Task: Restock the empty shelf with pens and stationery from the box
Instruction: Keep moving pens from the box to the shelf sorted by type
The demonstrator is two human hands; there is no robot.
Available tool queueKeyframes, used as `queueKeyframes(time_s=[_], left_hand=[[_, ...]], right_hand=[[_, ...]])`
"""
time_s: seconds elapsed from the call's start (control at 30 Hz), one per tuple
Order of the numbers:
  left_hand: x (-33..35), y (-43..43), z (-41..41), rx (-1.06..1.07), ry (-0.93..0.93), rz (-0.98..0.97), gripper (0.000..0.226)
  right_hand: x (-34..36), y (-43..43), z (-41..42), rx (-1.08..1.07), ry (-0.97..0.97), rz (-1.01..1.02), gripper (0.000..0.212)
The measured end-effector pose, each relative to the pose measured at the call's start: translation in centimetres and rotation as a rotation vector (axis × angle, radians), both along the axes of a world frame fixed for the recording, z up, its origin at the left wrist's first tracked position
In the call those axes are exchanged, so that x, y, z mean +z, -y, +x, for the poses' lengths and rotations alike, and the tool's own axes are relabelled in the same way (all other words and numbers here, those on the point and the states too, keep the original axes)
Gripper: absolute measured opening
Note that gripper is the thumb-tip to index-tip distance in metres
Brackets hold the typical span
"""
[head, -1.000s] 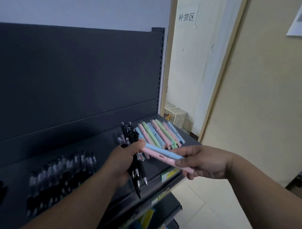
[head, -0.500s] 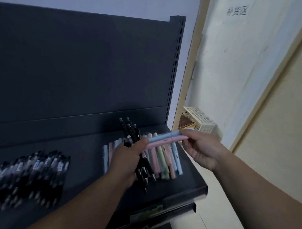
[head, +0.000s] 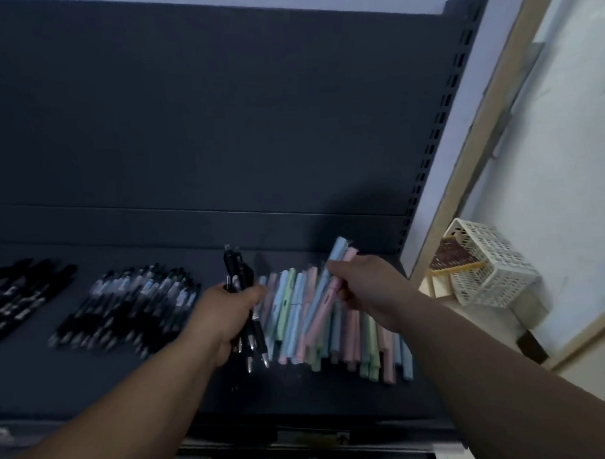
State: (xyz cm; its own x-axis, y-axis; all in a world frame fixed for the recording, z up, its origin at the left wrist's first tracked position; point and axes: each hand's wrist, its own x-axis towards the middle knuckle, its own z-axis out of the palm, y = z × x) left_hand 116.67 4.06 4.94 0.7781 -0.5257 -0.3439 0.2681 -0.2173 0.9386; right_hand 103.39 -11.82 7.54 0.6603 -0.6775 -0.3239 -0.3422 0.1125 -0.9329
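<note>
The left hand point(head: 228, 311) grips black pens point(head: 239, 276); the right hand point(head: 368, 289) pinches 2 pastel pens point(head: 325, 290) above the shelf's point(head: 94, 384) right-end row point(head: 353, 341).

A shop: dark slotted display shelving point(head: 222, 129) stocked with pens point(head: 332, 331) (label strip below).

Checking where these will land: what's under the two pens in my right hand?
Under the two pens held by the right hand lies a row of pastel pens on the dark shelf. The hand and held pens cover part of that row, so it is hidden.
</note>
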Motion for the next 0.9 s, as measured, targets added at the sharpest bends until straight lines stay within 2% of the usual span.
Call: queueKeyframes(time_s=[0.17,0.27,0.4,0.5,0.53,0.63,0.67,0.8,0.9], left_hand=[[-1.6,-2.7,3.5,-0.108,-0.008,0.086,0.017],[-2.2,-3.5,5.2,-0.191,-0.058,0.049,0.018],[-2.5,-3.4,6.7,-0.256,-0.134,-0.007,0.009],[-3.0,-2.8,7.4,-0.327,-0.174,-0.022,0.013],[-3.1,-2.6,7.6,-0.340,-0.188,-0.022,0.013],[-3.7,-2.3,8.2,-0.377,-0.236,0.000,0.011],[-3.9,-2.3,8.3,-0.393,-0.242,0.013,0.011],[-4.2,-2.3,8.5,-0.427,-0.253,0.034,0.013],[-4.0,-2.3,8.6,-0.437,-0.282,0.029,0.017]], right_hand=[[0.6,-2.9,5.2,0.133,-0.243,-0.262,0.031],[0.4,-4.0,7.9,0.155,-0.370,-0.362,0.031],[-0.2,-4.7,10.6,0.158,-0.516,-0.464,0.027],[-0.9,-5.0,11.5,0.165,-0.684,-0.620,0.025],[-1.3,-5.1,11.5,0.145,-0.702,-0.670,0.029],[-2.5,-5.6,11.2,0.080,-0.656,-0.738,0.073],[-2.8,-5.8,11.0,0.075,-0.641,-0.777,0.076],[-3.7,-6.0,10.4,0.045,-0.548,-0.866,0.047],[-3.8,-6.0,10.0,0.055,-0.531,-0.852,0.037]])
